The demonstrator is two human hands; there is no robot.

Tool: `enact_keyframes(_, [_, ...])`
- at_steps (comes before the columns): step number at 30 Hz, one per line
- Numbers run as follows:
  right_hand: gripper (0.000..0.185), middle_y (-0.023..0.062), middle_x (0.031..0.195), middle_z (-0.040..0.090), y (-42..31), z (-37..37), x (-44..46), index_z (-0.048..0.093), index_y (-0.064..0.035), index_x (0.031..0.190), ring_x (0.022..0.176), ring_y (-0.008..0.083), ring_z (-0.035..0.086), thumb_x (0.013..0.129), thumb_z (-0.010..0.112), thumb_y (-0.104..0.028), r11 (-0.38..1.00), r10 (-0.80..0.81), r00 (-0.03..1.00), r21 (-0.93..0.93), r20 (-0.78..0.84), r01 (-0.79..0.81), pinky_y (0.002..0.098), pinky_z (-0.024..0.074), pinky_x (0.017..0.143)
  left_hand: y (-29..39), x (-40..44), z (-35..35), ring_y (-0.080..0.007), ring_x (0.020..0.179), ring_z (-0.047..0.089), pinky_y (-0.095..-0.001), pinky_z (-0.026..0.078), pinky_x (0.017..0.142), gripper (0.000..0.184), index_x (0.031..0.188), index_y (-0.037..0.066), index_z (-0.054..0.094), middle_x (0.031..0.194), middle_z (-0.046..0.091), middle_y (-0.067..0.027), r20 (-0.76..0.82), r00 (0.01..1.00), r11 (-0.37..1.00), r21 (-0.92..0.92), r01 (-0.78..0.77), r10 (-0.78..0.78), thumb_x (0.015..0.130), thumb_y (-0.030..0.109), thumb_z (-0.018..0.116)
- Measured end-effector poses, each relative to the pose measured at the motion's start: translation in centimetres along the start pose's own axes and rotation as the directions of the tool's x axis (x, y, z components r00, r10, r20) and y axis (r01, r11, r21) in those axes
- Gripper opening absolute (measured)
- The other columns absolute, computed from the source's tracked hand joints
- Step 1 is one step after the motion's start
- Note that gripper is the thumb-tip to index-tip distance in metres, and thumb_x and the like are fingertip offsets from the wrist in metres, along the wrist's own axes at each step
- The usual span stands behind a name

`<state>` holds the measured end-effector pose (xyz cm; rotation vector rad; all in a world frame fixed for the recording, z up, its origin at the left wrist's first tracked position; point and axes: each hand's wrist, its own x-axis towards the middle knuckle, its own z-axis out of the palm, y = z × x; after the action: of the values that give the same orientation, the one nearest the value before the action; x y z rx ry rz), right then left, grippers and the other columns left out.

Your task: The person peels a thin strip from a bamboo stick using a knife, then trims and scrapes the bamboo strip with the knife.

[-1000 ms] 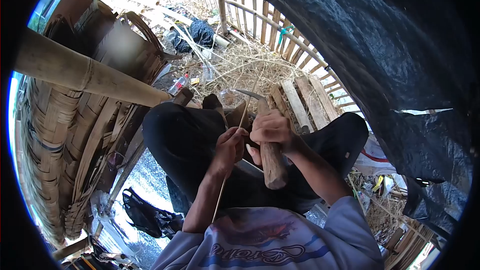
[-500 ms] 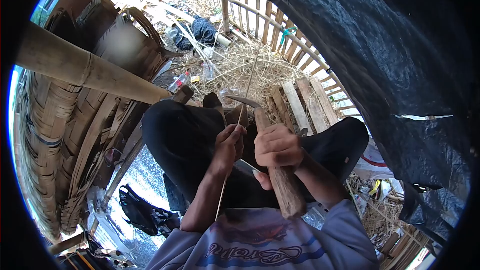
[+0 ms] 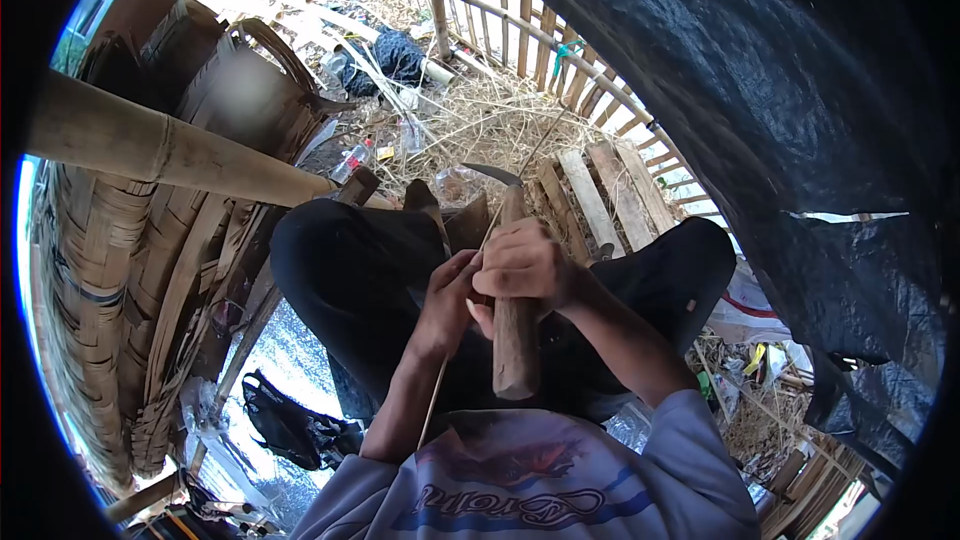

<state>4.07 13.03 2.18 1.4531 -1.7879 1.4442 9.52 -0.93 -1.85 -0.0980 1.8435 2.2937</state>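
My right hand [image 3: 524, 260] is wrapped round the thick wooden handle of a curved-blade knife [image 3: 516, 350]. Its short hooked blade points left, beyond my fist. Close against it on the left, my left hand [image 3: 447, 302] is closed on a thin bamboo strip [image 3: 433, 402]. The strip runs from near my shirt, through the hand, and out past the blade toward the straw. Both hands are above my lap, almost touching, and the fingertips where they meet are partly hidden. Whether the blade touches the strip, I cannot tell.
My crossed legs [image 3: 345, 265] lie beneath the hands. A thick bamboo pole [image 3: 210, 155] and woven bamboo panels [image 3: 100, 290] stand at left. Wooden slats [image 3: 590, 200] and straw [image 3: 490, 125] lie ahead. A dark tarp [image 3: 760, 90] hangs at right, beside a bamboo fence [image 3: 520, 30].
My right hand and the knife have shifted left, up against my left hand, and the handle is straighter. The strip's far end has swung to the right.
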Motion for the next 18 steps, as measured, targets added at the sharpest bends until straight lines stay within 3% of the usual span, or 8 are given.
enact_keyframes(1, [0.016,0.0018,0.059,0.050,-0.1,-0.4,0.1,0.055,-0.0061,0.072,0.050,0.0186,0.054,0.062,0.068,-0.009,0.997,0.034,0.998,0.065,-0.049,-0.031,0.0306,0.0440,0.047,0.7,0.2,-0.3,-0.0019,0.042,0.028,-0.0199,0.022,0.038,0.018,0.097,0.004,0.056,0.056,0.036,0.0071,-0.010,0.978,0.973,-0.099,0.207,-0.209,0.098,0.018,0.044])
enact_keyframes(4, [0.014,0.0015,0.059,0.051,-2.5,-1.4,1.5,0.055,-0.0056,0.069,0.050,0.0180,0.055,0.065,0.069,-0.008,0.974,-0.004,0.999,0.228,-0.040,0.013,0.0296,0.0460,0.048,1.3,1.5,-0.7,-0.0018,0.040,0.025,-0.0204,0.019,0.036,0.019,0.097,0.005,0.055,0.055,0.034,0.0076,-0.064,0.919,0.906,-0.211,0.367,-0.388,0.098,0.019,0.042])
enact_keyframes(5, [0.015,0.0012,0.059,0.051,-3.4,-1.2,1.9,0.055,-0.0056,0.068,0.050,0.0179,0.055,0.065,0.069,-0.008,0.944,-0.044,0.998,0.324,-0.044,0.056,0.0291,0.0462,0.049,2.2,1.7,-0.8,-0.0016,0.040,0.024,-0.0204,0.018,0.036,0.018,0.097,0.005,0.054,0.055,0.033,0.0079,-0.076,0.917,0.901,-0.232,0.367,-0.393,0.098,0.019,0.042])
enact_keyframes(8, [0.013,0.0012,0.058,0.050,-4.4,0.0,1.7,0.054,-0.0049,0.066,0.051,0.0179,0.055,0.065,0.068,-0.008,0.937,-0.079,0.995,0.334,-0.068,0.097,0.0289,0.0461,0.048,2.5,1.6,-1.1,-0.0012,0.040,0.023,-0.0203,0.017,0.036,0.018,0.098,0.006,0.053,0.055,0.031,0.0083,-0.091,0.911,0.897,-0.238,0.372,-0.402,0.099,0.019,0.041])
enact_keyframes(12, [0.012,-0.0003,0.058,0.049,-0.5,-0.5,1.1,0.057,-0.0064,0.069,0.050,0.0167,0.053,0.062,0.067,-0.009,0.993,0.019,0.992,0.119,-0.128,-0.004,0.0288,0.0430,0.047,1.5,0.4,-0.2,-0.0010,0.040,0.023,-0.0204,0.017,0.036,0.019,0.098,0.005,0.053,0.055,0.031,0.0083,-0.012,0.953,0.938,-0.178,0.297,-0.304,0.099,0.019,0.042])
enact_keyframes(16, [0.010,0.0016,0.058,0.051,-2.1,-1.7,1.6,0.055,-0.0048,0.067,0.048,0.0182,0.055,0.064,0.064,-0.004,0.992,0.031,0.991,0.125,-0.133,-0.014,0.0302,0.0473,0.049,1.9,0.3,-0.2,-0.0015,0.040,0.025,-0.0207,0.017,0.037,0.020,0.097,0.004,0.054,0.053,0.032,0.0080,-0.050,0.940,0.928,-0.182,0.324,-0.338,0.098,0.020,0.042])
enact_keyframes(18, [0.011,0.0022,0.057,0.052,-3.7,-1.1,1.9,0.055,-0.0040,0.068,0.047,0.0182,0.054,0.063,0.065,-0.006,0.927,-0.060,0.994,0.363,-0.094,0.090,0.0310,0.0478,0.049,2.8,0.3,-0.6,-0.0014,0.040,0.025,-0.0209,0.018,0.037,0.021,0.098,0.004,0.054,0.052,0.033,0.0078,-0.084,0.931,0.931,-0.120,0.344,-0.355,0.099,0.020,0.042])
